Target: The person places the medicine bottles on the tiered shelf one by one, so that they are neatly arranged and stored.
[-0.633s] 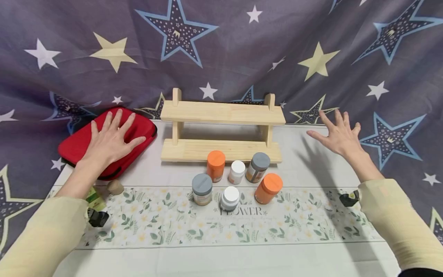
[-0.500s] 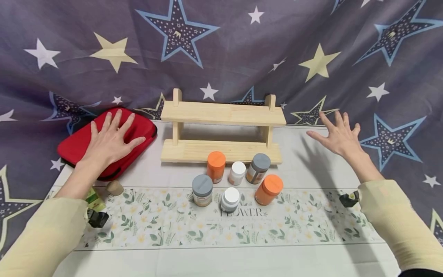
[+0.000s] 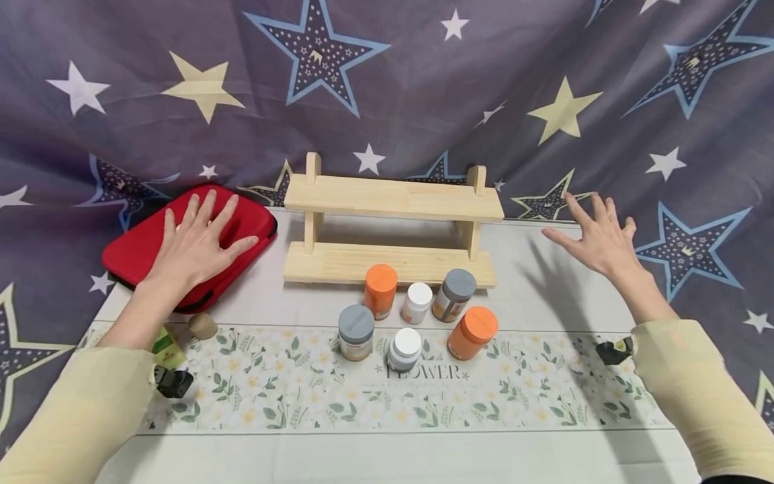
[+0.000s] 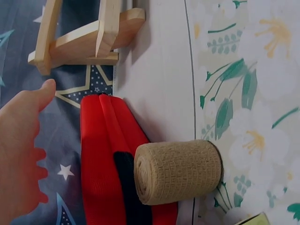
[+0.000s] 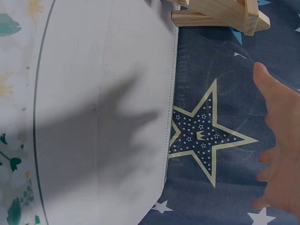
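Note:
Fingers spread, my left hand [image 3: 196,238] hovers above a red zippered case [image 3: 242,222] at the table's back left; the left wrist view shows a gap between them. A rolled tan bandage [image 4: 180,171] lies against the case's near side. My right hand [image 3: 598,235], also with fingers apart, is in the air at the right and casts a shadow on the tablecloth. Between the hands stand several upright bottles: two orange ones [image 3: 380,296] [image 3: 471,334], two with grey lids [image 3: 356,331] [image 3: 455,294], and two white ones [image 3: 417,302] [image 3: 404,349]. Neither hand holds anything.
A two-tier wooden rack [image 3: 393,198] stands at the table's back edge, right behind the bottles. A green packet [image 3: 168,349] lies near my left wrist. The white tablecloth [image 3: 363,457] has a floral band. A star-patterned curtain [image 3: 417,87] hangs directly behind the table.
The head view has shifted slightly, so everything appears a little farther right. My hands stay spread in nearly the same places, and the bottles, rack and case have not moved.

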The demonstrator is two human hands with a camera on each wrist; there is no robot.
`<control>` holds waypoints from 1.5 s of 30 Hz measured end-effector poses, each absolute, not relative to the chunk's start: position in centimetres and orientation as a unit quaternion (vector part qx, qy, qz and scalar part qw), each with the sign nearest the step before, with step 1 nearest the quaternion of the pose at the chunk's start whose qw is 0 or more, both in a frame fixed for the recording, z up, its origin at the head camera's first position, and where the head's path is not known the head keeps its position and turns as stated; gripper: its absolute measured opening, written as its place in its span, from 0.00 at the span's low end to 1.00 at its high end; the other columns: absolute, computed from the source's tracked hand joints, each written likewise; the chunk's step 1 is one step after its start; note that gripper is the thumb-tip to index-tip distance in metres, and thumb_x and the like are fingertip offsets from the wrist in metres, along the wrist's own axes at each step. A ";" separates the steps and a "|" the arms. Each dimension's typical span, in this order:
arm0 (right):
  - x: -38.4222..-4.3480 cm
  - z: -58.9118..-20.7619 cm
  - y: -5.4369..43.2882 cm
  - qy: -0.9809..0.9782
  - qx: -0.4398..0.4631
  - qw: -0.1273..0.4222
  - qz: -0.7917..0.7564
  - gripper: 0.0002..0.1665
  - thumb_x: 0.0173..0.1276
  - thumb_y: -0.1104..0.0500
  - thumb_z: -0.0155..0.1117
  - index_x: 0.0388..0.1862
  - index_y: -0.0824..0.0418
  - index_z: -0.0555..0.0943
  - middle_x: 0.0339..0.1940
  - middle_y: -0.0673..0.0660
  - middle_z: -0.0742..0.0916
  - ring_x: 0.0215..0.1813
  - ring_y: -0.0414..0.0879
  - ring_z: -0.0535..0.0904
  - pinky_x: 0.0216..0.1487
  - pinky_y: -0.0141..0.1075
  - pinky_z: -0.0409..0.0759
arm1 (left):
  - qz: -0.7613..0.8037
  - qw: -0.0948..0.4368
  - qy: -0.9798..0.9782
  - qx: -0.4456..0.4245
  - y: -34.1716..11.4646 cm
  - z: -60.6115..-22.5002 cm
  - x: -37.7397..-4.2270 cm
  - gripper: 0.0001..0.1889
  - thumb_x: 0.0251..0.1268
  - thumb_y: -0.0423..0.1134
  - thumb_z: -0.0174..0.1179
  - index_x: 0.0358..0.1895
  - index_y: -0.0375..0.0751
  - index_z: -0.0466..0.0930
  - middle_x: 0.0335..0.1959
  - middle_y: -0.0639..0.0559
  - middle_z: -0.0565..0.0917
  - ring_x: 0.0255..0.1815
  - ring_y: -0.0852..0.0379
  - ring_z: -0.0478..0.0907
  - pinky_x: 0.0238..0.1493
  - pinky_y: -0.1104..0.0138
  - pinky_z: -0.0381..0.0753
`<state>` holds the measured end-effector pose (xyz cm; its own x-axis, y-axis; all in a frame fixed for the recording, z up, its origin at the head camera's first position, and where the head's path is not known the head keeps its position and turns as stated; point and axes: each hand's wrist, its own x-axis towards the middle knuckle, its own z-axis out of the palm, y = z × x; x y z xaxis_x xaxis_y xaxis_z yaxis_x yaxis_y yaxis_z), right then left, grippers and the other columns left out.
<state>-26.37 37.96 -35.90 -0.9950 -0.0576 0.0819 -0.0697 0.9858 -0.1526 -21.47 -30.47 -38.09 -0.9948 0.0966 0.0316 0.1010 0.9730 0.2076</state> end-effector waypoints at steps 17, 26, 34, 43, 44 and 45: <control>-23.0 -37.0 35.2 -0.959 0.085 0.092 0.254 0.44 0.74 0.37 0.62 0.84 0.36 0.55 0.82 0.64 0.66 0.78 0.73 0.62 0.67 0.75 0.60 | -0.276 0.067 -0.957 -0.049 -27.3 -38.1 -20.0 0.45 0.73 0.67 0.52 0.85 0.63 0.41 0.86 0.41 0.51 0.85 0.33 0.48 0.77 0.30 0.49; -21.3 -38.5 32.7 -0.890 0.200 0.063 0.404 0.40 0.76 0.62 0.62 0.83 0.47 0.62 0.72 0.65 0.78 0.69 0.36 0.75 0.65 0.21 0.73 | -0.396 0.053 -0.916 -0.024 -24.8 -38.5 -19.0 0.40 0.75 0.64 0.52 0.84 0.70 0.43 0.79 0.36 0.64 0.79 0.36 0.61 0.77 0.35 0.57; -20.0 -39.8 31.3 -0.818 0.269 -0.029 0.508 0.39 0.74 0.72 0.56 0.81 0.59 0.61 0.66 0.53 0.81 0.66 0.42 0.81 0.62 0.26 0.80 | -0.476 0.052 -0.878 -0.015 -23.6 -40.2 -18.7 0.37 0.79 0.58 0.51 0.84 0.58 0.50 0.80 0.43 0.67 0.77 0.42 0.68 0.77 0.45 0.64; -18.8 -40.8 31.0 -0.758 0.333 -0.129 0.546 0.31 0.71 0.72 0.58 0.72 0.75 0.67 0.62 0.71 0.82 0.63 0.50 0.83 0.63 0.39 0.84 | -0.502 0.000 -0.865 0.007 -22.7 -41.8 -18.7 0.37 0.80 0.62 0.45 0.84 0.51 0.52 0.80 0.39 0.65 0.79 0.39 0.64 0.75 0.42 0.66; -18.7 -40.9 30.9 -0.757 0.338 -0.138 0.542 0.31 0.70 0.72 0.59 0.71 0.74 0.68 0.62 0.72 0.81 0.64 0.51 0.83 0.63 0.41 0.84 | -0.504 -0.006 -0.864 0.010 -22.6 -42.0 -18.7 0.37 0.80 0.63 0.44 0.84 0.51 0.52 0.80 0.39 0.65 0.79 0.39 0.64 0.75 0.42 0.66; -18.6 -41.0 30.8 -0.759 0.343 -0.146 0.535 0.31 0.70 0.72 0.60 0.71 0.73 0.69 0.63 0.72 0.81 0.64 0.51 0.83 0.63 0.44 0.84 | -0.508 -0.012 -0.861 0.013 -22.6 -42.2 -18.7 0.38 0.80 0.64 0.44 0.84 0.52 0.52 0.80 0.39 0.65 0.79 0.38 0.64 0.75 0.42 0.66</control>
<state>-18.58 30.81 -41.01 -0.7225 -0.6762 0.1444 -0.3633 0.1936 -0.9113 -18.74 -22.55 -42.24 -0.9993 -0.0104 -0.0350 -0.0357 0.4843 0.8742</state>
